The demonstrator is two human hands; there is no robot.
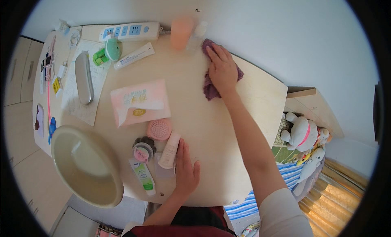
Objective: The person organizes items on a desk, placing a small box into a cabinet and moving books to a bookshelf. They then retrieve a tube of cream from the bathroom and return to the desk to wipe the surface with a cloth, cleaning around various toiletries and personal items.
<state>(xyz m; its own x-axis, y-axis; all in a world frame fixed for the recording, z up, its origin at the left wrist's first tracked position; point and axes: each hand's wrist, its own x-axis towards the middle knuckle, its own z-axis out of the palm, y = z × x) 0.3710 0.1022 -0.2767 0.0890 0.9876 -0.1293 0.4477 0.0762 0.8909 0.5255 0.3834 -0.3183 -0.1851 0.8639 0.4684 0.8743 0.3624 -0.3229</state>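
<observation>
My right hand (223, 72) lies over a crumpled purple cloth (211, 89), holding it against the light wooden tabletop (195, 114) near the wall. My left hand (187, 172) rests near the front edge with its thumb spread and its fingers along a pale pink squeeze tube (169, 150). Around that tube are a round pink case with a dotted face (159, 129), a small round container with a pink label (143, 153) and a white-and-green tube (143, 176). A pink pack of tissues (140, 102) lies farther back.
A deep beige basin (87, 166) stands at the left front edge. Along the back are a power strip (129, 31), an orange cup (181, 33) and a white tube (134, 56). A grey metal case (84, 78) lies on written paper (68, 99). Plush toys (302, 133) sit at the right.
</observation>
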